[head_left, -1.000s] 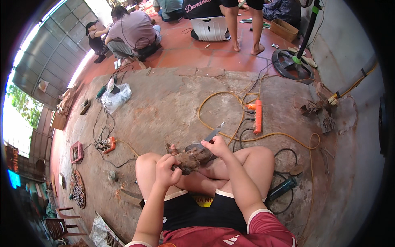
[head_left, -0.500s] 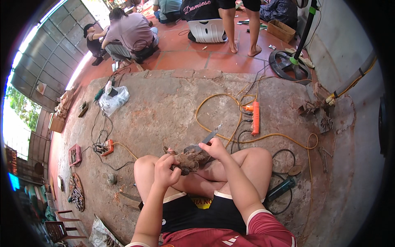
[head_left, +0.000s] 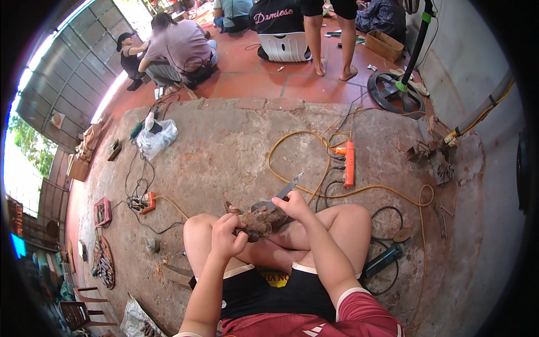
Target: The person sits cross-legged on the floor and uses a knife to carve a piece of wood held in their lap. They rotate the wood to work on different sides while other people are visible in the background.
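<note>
Knobbly brown piece (head_left: 259, 222), gripped in left hand (head_left: 228, 232)

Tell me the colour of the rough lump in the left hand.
The lump is brown; it shows best in the head view.

Rough, knobbly brown piece (head_left: 259, 221) between the hands (head_left: 228, 233), a flat grey blade (head_left: 288, 189) aslant beside it, tip forward

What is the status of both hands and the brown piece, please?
Left hand gripping brown piece; right hand gripping grey tool. Piece above crossed legs, tool's contact with it unclear. Orange power strip ahead right, apart from both hands.
</note>
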